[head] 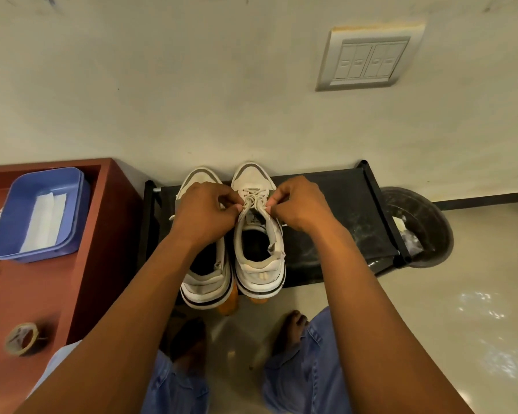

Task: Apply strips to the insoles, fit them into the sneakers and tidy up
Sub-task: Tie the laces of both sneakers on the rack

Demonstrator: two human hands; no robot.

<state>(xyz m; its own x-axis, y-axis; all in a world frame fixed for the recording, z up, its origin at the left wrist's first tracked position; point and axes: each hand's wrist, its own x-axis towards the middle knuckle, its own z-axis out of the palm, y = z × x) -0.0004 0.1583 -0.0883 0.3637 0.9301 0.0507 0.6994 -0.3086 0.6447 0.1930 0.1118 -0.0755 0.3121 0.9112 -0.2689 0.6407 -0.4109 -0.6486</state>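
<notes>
On the black rack (335, 186) against the wall, both sneakers sit side by side, toes to the wall, heels toward me, so the openings face up. My left hand (205, 209) and right hand (301, 204) each pinch one end of the laces (253, 201) of the right sneaker (259, 264), fingertips closed on the cord, pulling outward across the tongue, I judge to snug or tie it. The left sneaker (205, 285) waits just beside, partly under my left wrist. Whether the insoles are seated I cannot tell; the openings are dark. Left of the rack, the blue tray (5, 234) holding white strips (44, 222) and the tape roll (23, 339) sit on the red table (81, 264), probably awaiting tidying.
</notes>
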